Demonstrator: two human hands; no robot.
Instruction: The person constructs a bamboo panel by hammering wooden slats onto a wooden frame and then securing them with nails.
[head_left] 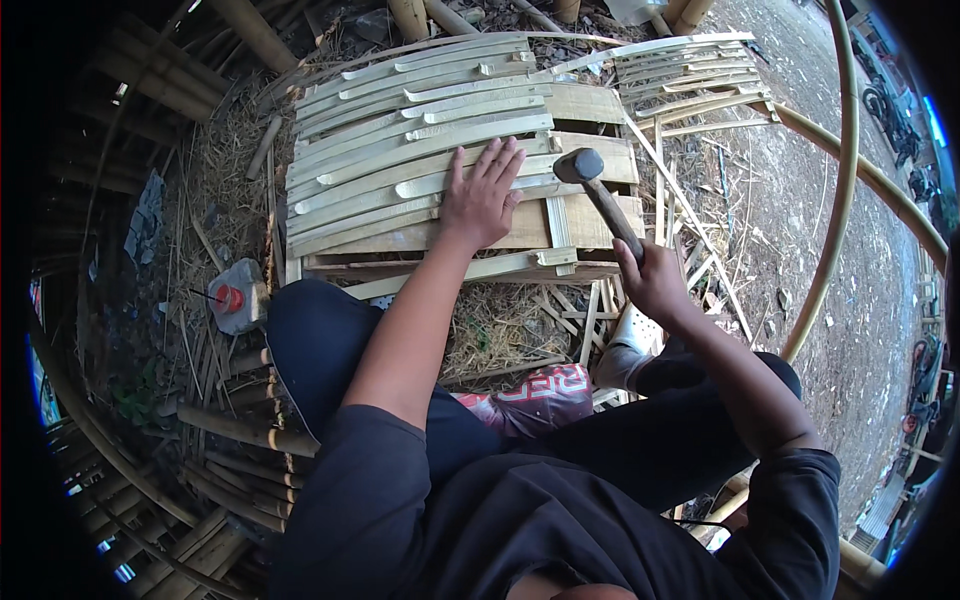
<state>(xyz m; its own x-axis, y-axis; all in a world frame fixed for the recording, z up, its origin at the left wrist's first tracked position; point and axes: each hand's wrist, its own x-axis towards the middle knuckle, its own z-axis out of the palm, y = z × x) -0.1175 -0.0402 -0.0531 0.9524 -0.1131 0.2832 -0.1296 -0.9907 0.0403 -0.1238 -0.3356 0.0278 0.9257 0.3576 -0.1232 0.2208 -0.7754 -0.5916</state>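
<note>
My right hand [655, 285] grips the wooden handle of a hammer [579, 166]. Its dark, blunt head is raised near the right ends of several pale bamboo slats [400, 165]. The slats lie side by side across a low wooden bench [590, 220]. Flat on the slats, fingers stretched toward the far side, rests my left hand [484, 195]. A short upright strip [558, 225] crosses the bench boards below the hammer head. Nearest my knees, one slat [480, 268] lies along the bench's front edge.
At the back right stands another slatted bamboo panel [690, 70]. A long bamboo pole [850, 160] curves along the right. Left of my knee, a red-capped object [230, 298] sits on a stone block [245, 318]. Straw and bamboo scraps cover the ground under the bench.
</note>
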